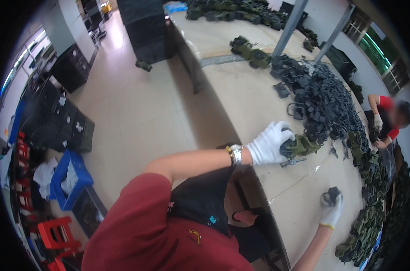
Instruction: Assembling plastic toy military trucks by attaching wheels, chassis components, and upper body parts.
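Note:
My left hand, in a white glove, is closed on the near end of an olive-green moulded part with openings in it. A small grey piece lies on the table just below that part. Nearer the right, my right hand, also gloved, grips a small dark grey plastic piece over the bare tabletop. Beyond my left hand spreads a big heap of dark grey plastic pieces. My fingertips are partly hidden by the parts they hold.
Olive-green parts line the table's right side, and more lie farther up it. Grey posts rise from the tabletop. Across the table, a person in red handles something. At left stand black crates, a blue bin and red stools.

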The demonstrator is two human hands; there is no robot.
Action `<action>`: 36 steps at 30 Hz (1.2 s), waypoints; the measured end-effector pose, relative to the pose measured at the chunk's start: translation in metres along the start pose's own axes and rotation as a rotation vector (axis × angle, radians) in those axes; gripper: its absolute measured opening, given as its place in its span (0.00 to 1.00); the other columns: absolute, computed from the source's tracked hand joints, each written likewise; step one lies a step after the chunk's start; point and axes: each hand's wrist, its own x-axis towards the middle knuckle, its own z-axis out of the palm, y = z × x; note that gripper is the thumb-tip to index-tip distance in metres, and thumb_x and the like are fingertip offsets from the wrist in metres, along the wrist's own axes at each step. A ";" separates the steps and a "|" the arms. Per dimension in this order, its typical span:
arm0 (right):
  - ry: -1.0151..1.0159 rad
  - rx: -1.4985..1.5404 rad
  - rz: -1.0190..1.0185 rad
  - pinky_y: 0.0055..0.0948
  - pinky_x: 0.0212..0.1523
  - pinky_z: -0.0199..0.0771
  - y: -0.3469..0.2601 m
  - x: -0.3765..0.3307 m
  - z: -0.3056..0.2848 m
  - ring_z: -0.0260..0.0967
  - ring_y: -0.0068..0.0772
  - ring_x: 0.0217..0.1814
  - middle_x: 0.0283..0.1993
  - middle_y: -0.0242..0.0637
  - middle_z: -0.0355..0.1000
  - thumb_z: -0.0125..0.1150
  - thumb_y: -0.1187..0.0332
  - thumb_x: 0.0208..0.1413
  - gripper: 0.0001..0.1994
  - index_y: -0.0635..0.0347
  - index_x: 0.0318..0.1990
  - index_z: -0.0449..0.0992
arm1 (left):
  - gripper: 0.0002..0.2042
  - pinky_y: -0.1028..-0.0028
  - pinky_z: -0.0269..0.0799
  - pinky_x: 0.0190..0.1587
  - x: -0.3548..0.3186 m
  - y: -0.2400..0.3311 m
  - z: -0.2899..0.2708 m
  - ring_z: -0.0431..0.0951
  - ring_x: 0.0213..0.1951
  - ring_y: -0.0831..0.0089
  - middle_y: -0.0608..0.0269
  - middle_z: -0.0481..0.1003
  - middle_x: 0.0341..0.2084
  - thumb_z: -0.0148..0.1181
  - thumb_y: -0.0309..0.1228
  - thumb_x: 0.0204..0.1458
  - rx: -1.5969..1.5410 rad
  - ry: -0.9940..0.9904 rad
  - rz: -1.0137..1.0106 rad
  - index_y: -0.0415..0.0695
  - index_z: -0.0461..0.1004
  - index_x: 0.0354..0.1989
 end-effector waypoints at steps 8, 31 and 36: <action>0.163 -1.010 -0.269 0.38 0.56 0.69 0.005 -0.070 -0.066 0.69 0.43 0.52 0.58 0.47 0.70 0.66 0.62 0.58 0.24 0.64 0.59 0.72 | 0.32 0.63 0.73 0.56 0.038 -0.024 -0.100 0.75 0.51 0.61 0.57 0.75 0.47 0.77 0.29 0.32 -0.188 -0.360 0.080 0.45 0.73 0.51; -0.495 -0.588 -0.758 0.38 0.58 0.70 -0.028 -0.060 0.256 0.71 0.45 0.55 0.53 0.45 0.73 0.70 0.57 0.49 0.29 0.54 0.60 0.74 | 0.08 0.60 0.73 0.55 -0.017 -0.012 -0.005 0.77 0.43 0.59 0.55 0.73 0.42 0.54 0.24 0.59 -1.255 0.231 -1.017 0.36 0.69 0.45; -0.425 -0.869 -0.878 0.39 0.61 0.65 -0.002 -0.041 0.287 0.66 0.50 0.56 0.55 0.46 0.73 0.70 0.56 0.48 0.30 0.52 0.60 0.75 | 0.07 0.71 0.68 0.31 0.004 -0.011 0.003 0.71 0.26 0.72 0.64 0.74 0.29 0.50 0.32 0.62 -1.211 0.189 -1.132 0.44 0.74 0.37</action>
